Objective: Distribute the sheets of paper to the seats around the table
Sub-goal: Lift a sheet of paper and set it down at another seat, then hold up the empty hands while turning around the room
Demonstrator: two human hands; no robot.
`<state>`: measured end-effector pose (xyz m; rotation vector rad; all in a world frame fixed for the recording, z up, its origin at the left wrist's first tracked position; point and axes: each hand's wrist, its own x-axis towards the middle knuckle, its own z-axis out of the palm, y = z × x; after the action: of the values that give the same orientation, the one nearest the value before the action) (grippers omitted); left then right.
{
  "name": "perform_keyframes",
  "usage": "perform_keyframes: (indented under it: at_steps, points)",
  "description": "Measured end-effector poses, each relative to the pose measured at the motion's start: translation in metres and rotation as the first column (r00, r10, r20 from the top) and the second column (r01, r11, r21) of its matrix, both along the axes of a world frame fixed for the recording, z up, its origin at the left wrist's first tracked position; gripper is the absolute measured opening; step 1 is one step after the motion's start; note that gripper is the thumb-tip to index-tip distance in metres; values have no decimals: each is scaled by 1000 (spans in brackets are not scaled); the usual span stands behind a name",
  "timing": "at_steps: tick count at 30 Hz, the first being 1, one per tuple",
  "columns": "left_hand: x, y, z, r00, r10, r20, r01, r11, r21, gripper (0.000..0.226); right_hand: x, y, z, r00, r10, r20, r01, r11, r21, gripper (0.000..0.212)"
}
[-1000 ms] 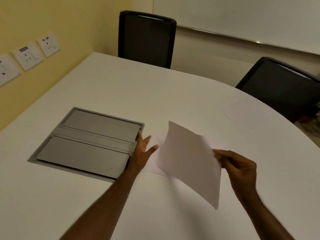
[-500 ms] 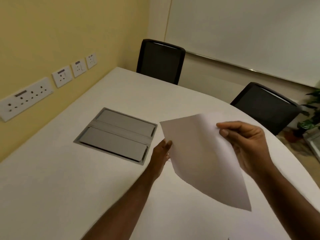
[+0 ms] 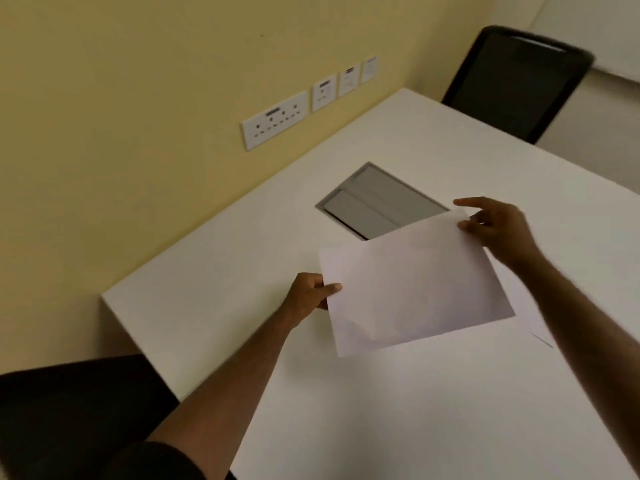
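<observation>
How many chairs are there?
2. One black chair stands at the table's far end, top right. Another dark chair sits at the near left corner. Others may be out of view.

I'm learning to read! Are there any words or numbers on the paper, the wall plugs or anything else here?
Nothing here can be read.
Sheet of paper, held by the left hand and right hand: blank on the side showing.
Wall sockets: small dark labels, too blurred to read.
Grey panel in the table: no text.
</observation>
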<state>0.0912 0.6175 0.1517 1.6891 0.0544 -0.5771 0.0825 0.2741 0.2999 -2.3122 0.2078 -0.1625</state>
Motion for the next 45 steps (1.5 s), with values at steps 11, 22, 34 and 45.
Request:
perform_keyframes:
  at_steps: [11,22,34,45]
  points:
    - [-36,159,-82,945,272,-181,-171,884,435,37,96,195,-181,954,76,-288,-104,991,-83,51]
    - [-47,188,-122,928,261,-267,-53,801,597,41,109,266,-241,962,120,-246,-218,879,-425,50]
    - [-64,196,-118,988,138,-65,-11,490,872,60,100,272,-251,971,97,-220,-198,842,-502,41]
    - [-28,170,-34,724,-169,669,-412,672,615,43,66,247,-158,988,129,79,-57,802,-595,56]
